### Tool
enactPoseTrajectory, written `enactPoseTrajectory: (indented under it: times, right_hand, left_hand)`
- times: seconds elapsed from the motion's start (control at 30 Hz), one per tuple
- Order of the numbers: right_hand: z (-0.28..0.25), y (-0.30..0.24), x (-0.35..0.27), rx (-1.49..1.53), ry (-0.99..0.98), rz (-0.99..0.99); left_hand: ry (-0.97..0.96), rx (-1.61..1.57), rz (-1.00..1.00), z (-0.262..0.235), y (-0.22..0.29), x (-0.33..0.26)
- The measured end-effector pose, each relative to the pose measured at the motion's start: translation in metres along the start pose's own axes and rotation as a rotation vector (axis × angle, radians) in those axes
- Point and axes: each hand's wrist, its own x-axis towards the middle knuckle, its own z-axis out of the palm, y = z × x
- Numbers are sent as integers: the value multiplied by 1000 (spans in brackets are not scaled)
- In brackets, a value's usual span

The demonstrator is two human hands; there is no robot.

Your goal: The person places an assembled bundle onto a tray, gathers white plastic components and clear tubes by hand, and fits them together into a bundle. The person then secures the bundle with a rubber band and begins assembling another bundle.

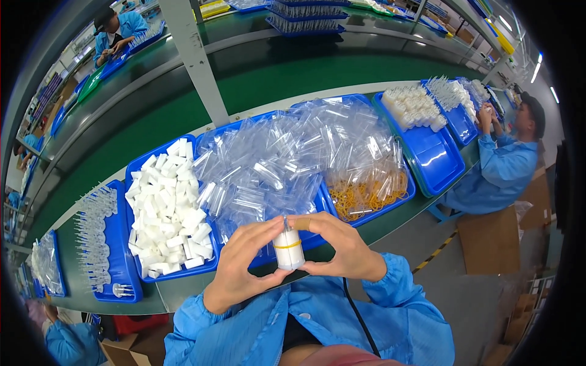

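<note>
Both hands hold a small white cylindrical piece point(289, 250) between them, close to my body. A yellow rubber band point(287, 245) runs around its middle, and clear plastic shows at its top and bottom ends. My left hand point(249, 259) grips it from the left, with fingertips at the top and thumb near the bottom. On the right side my right hand point(336, 244) does the same, a tan strip around one finger. Just beyond the hands lie clear plastic bags or sleeves point(268, 165) heaped in blue trays, with yellow rubber bands point(366, 195) piled at the right.
A blue tray of white blocks point(168, 213) stands at the left, beside a tray point(116, 268) with clear thin-stemmed parts. At the right, a blue tray point(430, 155) carries white parts. A metal post point(195, 61) rises behind the trays. A person in blue point(503, 165) works at the right.
</note>
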Motion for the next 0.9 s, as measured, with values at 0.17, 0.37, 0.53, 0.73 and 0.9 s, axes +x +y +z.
enactPoseTrajectory:
  times: [0.17, 0.37, 0.53, 0.73, 0.9]
  right_hand:
    - [1, 7, 4, 84, 70, 36]
    - [4, 6, 7, 110, 29, 66]
    - [3, 19, 3, 25, -49, 16]
    - [13, 24, 1, 8, -34, -8]
    - [19, 29, -9, 90, 22, 30]
  left_hand:
    - [118, -89, -114, 3, -1, 4]
    - [164, -243, -127, 8, -18, -9]
    - [59, -34, -47, 0, -19, -8]
    - [29, 19, 7, 2, -25, -19]
    - [92, -84, -106, 5, -13, -19]
